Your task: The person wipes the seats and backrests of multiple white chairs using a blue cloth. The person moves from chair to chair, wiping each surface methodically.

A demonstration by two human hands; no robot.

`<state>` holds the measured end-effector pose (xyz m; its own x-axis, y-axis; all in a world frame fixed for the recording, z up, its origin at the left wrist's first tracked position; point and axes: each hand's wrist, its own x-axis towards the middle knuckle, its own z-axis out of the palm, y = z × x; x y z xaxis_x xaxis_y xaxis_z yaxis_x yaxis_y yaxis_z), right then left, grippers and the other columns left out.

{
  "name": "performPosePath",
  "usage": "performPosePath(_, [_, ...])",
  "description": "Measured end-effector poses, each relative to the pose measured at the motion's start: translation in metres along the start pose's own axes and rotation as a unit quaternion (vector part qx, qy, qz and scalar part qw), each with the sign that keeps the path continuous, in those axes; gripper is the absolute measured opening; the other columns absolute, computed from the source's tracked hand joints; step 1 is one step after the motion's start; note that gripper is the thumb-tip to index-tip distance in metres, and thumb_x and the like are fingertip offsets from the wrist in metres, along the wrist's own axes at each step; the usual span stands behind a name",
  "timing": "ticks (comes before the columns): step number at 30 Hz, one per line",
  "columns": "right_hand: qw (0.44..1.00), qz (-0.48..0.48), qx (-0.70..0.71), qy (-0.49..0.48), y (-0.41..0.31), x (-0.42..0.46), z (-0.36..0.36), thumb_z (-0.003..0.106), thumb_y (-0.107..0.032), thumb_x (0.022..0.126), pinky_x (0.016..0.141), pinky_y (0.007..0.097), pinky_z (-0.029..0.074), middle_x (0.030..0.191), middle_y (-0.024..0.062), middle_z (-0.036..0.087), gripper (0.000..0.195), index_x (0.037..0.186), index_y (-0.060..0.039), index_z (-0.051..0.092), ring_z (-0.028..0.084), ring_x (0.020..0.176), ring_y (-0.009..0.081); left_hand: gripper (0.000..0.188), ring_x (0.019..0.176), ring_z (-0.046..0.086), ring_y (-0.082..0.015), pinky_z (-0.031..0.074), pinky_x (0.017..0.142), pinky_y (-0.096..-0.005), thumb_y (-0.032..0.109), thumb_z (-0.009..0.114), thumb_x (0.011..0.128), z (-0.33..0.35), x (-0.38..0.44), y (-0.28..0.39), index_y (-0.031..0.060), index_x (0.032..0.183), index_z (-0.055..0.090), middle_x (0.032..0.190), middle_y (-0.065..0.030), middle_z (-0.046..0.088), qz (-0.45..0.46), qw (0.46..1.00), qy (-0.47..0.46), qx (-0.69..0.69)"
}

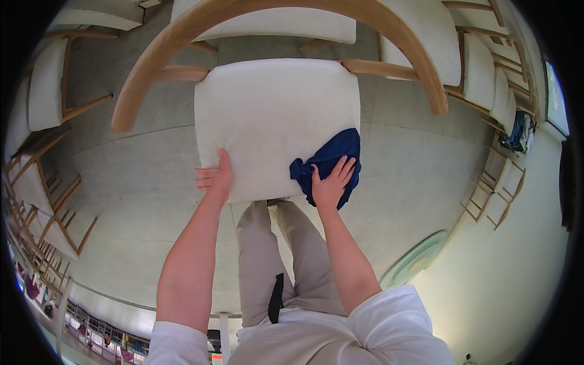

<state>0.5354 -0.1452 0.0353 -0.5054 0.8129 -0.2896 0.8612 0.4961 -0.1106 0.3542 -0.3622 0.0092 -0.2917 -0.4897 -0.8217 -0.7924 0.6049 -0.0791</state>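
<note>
Before me stands a wooden armchair with a white padded seat (273, 114) and a curved wooden back and arm rail (283, 3). My left hand (218, 179) grips the seat's front left edge, thumb on top and fingers over the side. At the front right corner, my right hand (332, 182) presses a dark blue cloth (340, 148) against the seat, its fingers slightly apart. Part of the cloth is bunched to the left of that hand, and part hangs over the front edge. The chair's legs are hidden under the seat.
Another white padded seat (283, 33) is just beyond the chair. More wooden chairs line the left side (48, 86) and right side (481, 68). A small wooden chair (495, 182) and a round green object (415, 260) are by the right wall.
</note>
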Motion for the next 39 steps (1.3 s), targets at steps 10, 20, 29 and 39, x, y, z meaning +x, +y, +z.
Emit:
performPosePath(10, [0.972,-0.223,-0.072,-0.013,-0.071,0.02,0.021,0.063,-0.075,0.084,0.101,0.0878,0.009,0.148,0.0328,0.039,0.098,0.13,0.0109,0.053,0.01,0.148,0.0629,0.145,0.154,-0.017,-0.0485,0.0,0.124,-0.0599,0.102,0.04,0.07,0.001,-0.008,0.001,0.0045,0.161,-0.019,0.165,-0.0308,-0.02,0.001,1.0,-0.027,-0.004])
performPosePath(20, [0.867,-0.497,0.017,0.001,-0.256,0.065,0.03,0.067,-0.062,0.085,0.114,0.0775,0.011,0.156,0.0044,0.044,0.069,0.141,-0.0219,0.059,0.02,0.154,0.0358,0.137,0.156,-0.006,-0.0466,0.002,0.125,-0.0554,0.1,0.035,0.075,0.01,0.008,0.0,0.0068,0.162,-0.014,0.168,-0.0295,-0.009,0.0,0.999,0.03,0.034])
performPosePath(29, [0.918,-0.386,0.013,-0.095,-0.067,0.002,0.001,0.072,-0.062,0.081,0.102,0.0636,0.045,0.164,-0.0027,0.036,0.08,0.151,-0.0299,0.051,0.028,0.153,0.03,0.138,0.155,-0.013,-0.046,-0.003,0.125,-0.0529,0.099,0.033,0.076,0.007,0.001,-0.007,0.0011,0.162,-0.011,0.167,-0.0327,-0.011,0.035,0.998,0.048,-0.027])
performPosePath(39, [0.988,-0.132,-0.044,0.062,0.012,0.05,0.014,0.072,-0.068,0.077,0.107,0.0753,0.026,0.164,0.0251,0.023,0.109,0.154,0.0007,0.036,0.015,0.151,0.0528,0.138,0.155,-0.011,-0.0497,-0.002,0.124,-0.0566,0.099,0.033,0.076,0.015,0.024,-0.013,0.0004,0.162,-0.012,0.166,-0.0331,-0.013,0.043,0.998,0.036,-0.018])
